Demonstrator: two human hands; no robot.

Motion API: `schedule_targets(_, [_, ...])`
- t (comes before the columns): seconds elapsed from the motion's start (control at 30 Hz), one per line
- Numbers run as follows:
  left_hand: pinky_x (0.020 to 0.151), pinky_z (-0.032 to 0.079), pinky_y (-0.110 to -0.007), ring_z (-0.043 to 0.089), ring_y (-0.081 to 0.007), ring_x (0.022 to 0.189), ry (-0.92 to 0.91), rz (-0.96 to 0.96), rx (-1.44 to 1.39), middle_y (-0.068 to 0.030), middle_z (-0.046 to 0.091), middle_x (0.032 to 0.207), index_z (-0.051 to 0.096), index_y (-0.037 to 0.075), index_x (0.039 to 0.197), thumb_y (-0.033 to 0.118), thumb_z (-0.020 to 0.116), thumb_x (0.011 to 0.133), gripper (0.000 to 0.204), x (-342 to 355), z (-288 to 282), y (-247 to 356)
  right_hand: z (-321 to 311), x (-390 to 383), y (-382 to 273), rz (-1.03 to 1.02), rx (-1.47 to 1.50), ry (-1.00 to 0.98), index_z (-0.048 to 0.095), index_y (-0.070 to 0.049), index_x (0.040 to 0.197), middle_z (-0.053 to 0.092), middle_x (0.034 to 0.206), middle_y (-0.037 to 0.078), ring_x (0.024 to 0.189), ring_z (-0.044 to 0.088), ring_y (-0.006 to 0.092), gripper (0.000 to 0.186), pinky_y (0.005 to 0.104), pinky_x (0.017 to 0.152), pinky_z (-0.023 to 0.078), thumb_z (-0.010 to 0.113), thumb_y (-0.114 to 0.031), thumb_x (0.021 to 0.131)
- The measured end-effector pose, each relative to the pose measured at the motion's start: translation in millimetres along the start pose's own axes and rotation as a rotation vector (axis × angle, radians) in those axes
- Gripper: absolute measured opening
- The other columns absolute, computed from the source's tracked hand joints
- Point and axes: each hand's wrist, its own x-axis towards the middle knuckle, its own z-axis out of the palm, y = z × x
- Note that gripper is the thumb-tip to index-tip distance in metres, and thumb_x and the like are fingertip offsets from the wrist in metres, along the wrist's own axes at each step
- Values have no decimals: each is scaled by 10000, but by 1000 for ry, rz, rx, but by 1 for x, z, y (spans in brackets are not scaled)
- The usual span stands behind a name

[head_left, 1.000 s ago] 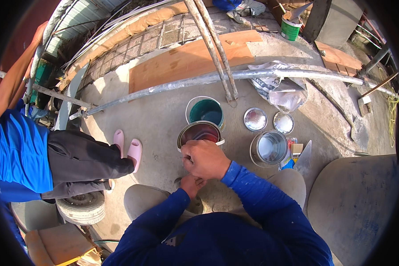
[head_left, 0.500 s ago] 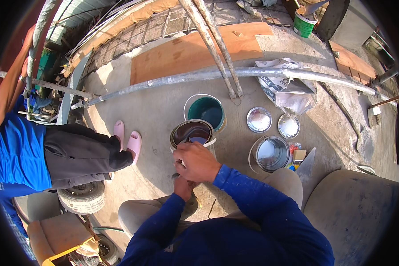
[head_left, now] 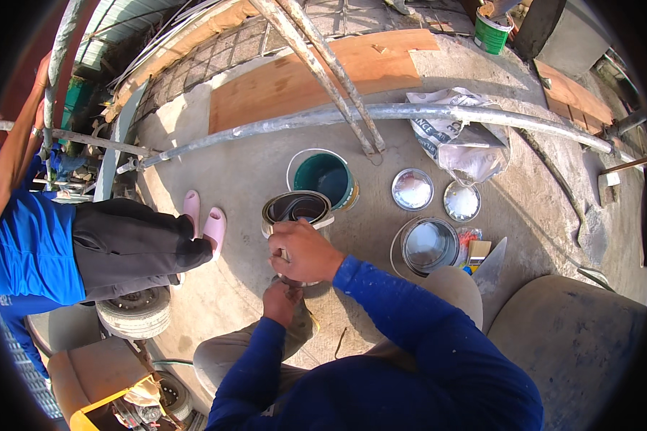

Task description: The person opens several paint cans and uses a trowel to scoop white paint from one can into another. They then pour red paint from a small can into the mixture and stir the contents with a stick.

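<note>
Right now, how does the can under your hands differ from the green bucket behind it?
The can is smaller, holds dark liquid and is gripped at its rim by the right hand; the green bucket is wider, teal inside, and stands untouched. The can sits nearer the person, the bucket nearer the metal pole. Both are round, open-topped and on concrete.

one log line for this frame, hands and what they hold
right hand: grips side of open paint can | left hand: under can base | teal bucket: behind can

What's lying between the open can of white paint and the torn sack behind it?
Two round metal lids lie side by side on the concrete between the white paint can and the sack, seen in the head view.
</note>
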Motion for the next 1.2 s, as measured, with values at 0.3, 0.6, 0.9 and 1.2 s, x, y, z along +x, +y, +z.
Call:
schedule_targets(0.3, [886,590,-415,670,-287,1030,-14,119,63,-136,645,1206,585,-10,1327,84,488,993,361,-2,-16,14,-5,6,-4,-48,16,3,688,-82,807,619,928,88,1005,631,305,172,477,894,415,736,-243,843])
schedule_targets(0.6, [884,585,-402,665,-270,1037,-19,136,111,-138,663,1223,610,-30,1302,80,483,997,348,-11,-5,29,4,10,4,-63,60,-3,690,-86,810,627,933,87,980,648,305,177,486,896,400,747,-252,830])
schedule_targets(0.9, [895,583,-400,673,-266,1034,-13,184,153,-129,676,1185,636,-19,1243,99,500,998,304,-13,3,39,7,9,16,-131,85,92,656,-103,794,621,918,72,941,649,301,220,470,887,375,775,-285,825])
schedule_targets(1.2, [872,587,-395,685,-258,1007,-33,204,201,-116,682,1137,641,15,1220,122,531,1008,262,-16,13,48,8,10,30,-114,152,84,646,-113,805,610,931,70,951,639,303,227,479,880,361,787,-290,821])
